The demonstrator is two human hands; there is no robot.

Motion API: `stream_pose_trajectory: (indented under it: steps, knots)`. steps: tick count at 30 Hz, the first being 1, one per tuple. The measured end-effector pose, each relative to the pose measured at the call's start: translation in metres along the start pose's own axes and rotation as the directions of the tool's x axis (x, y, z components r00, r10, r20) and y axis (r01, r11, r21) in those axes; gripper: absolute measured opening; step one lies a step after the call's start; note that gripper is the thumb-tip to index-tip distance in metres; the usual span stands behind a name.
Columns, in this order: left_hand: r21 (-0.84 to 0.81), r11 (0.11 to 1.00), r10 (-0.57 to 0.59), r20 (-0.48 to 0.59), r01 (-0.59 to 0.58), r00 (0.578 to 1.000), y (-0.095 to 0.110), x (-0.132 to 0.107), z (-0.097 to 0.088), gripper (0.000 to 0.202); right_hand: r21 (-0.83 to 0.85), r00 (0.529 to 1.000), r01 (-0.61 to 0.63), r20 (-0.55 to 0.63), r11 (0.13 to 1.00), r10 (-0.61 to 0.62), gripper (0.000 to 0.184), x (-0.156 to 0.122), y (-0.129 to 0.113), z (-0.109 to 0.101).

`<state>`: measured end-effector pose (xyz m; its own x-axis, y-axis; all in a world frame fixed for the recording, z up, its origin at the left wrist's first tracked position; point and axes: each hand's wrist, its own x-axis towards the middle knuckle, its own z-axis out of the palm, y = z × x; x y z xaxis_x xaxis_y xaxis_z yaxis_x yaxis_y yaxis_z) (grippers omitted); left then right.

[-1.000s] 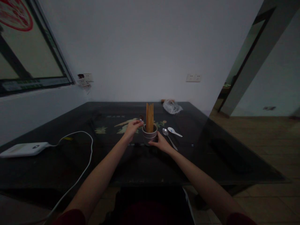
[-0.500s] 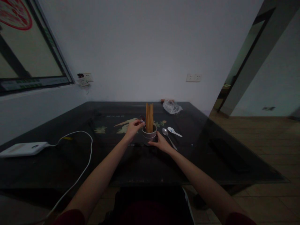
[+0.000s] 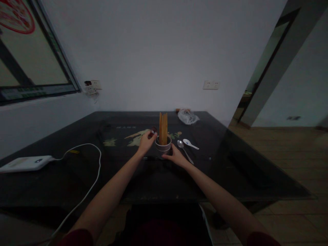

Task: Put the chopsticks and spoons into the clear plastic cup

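Observation:
A light-coloured cup (image 3: 163, 148) stands upright on the dark table in front of me, with several wooden chopsticks (image 3: 163, 129) upright in it. My right hand (image 3: 176, 155) is closed around the cup's right side. At the cup's left rim my left hand (image 3: 146, 142) pinches a small shiny spoon (image 3: 153, 130), its dark, reddish-looking bowl above the fingers. Fingers hide most of its handle. Right of the cup lie a metal spoon (image 3: 180, 145) and a white spoon with a blue mark (image 3: 191, 144), side by side.
A crumpled clear plastic bag (image 3: 188, 117) lies at the table's back edge. On the left, a white device (image 3: 25, 163) trails a white cable (image 3: 99, 164) over the front edge. A dark flat object (image 3: 248, 169) rests at the right.
My left hand has shifted slightly left with the spoon, whose bowl has tilted a little. My right hand and the cup have stayed in place.

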<state>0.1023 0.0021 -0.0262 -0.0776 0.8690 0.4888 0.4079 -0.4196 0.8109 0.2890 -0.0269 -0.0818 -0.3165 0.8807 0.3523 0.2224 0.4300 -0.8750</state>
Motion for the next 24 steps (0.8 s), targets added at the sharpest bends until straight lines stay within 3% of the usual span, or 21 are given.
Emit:
stream_pose_trajectory:
  steps: [9,12,17,24]
  knots:
    - [-0.272,0.961,-0.015,-0.227,-0.049,0.974,0.008,0.003,-0.008,0.031,0.000,1.000,-0.016,0.009,1.000,0.016,0.071,0.000,0.002,-0.001]
    - [-0.392,0.919,-0.084,-0.272,-0.030,0.959,0.013,0.006,-0.014,0.031,0.007,1.000,-0.014,0.011,1.000,0.014,0.071,-0.001,0.003,-0.001]
    - [-0.606,0.794,-0.232,-0.226,0.050,0.946,0.017,-0.003,-0.021,0.026,0.004,0.999,-0.033,0.008,0.999,0.033,0.073,-0.002,0.001,-0.002]
    - [-0.485,0.840,-0.295,-0.034,0.242,0.955,-0.006,-0.032,-0.006,0.025,0.036,1.000,-0.026,0.018,0.999,0.025,0.077,-0.003,-0.001,-0.004]
